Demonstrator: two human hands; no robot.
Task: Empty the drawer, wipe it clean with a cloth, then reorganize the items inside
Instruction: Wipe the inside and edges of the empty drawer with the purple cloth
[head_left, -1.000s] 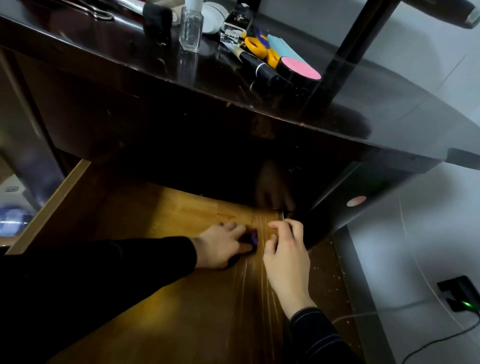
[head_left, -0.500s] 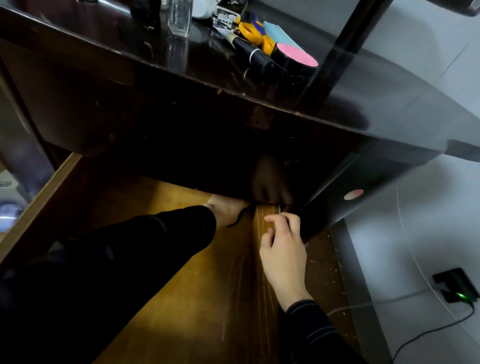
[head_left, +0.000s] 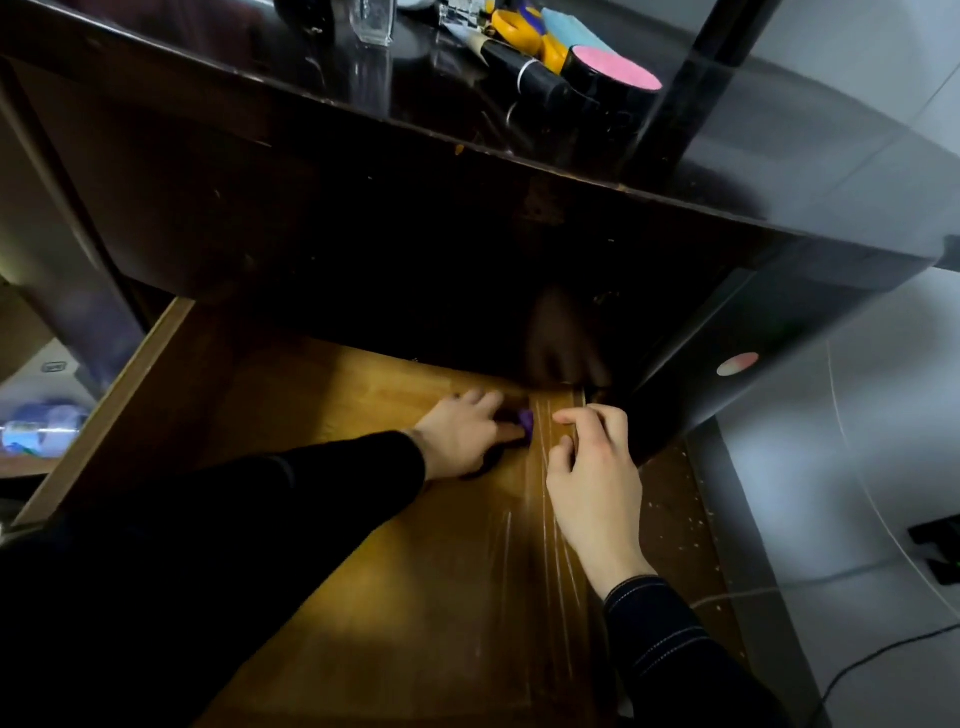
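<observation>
The drawer (head_left: 291, 415) stands pulled out and bare, its contents parked on the counter (head_left: 218, 88) above. The left hand (head_left: 462, 436) presses a purple cloth (head_left: 525, 422) flat under its fingers near the drawer's right edge, wiping. The right hand (head_left: 592, 473), fingers curled and holding nothing, rests on that edge to steady it.

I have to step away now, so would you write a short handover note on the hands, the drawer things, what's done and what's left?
Left hand: flat on the drawer floor near the back, pressing a purple cloth.
Right hand: resting on the drawer's right wall, holding nothing visible.
Items: bottle, scissors, marker and pink-topped tin lie up on the desktop.
Done: the visible part of the drawer holds no items.
Left: finish wiping, including the back under the desktop, which is too dark to judge; then put the items back in order.
</observation>
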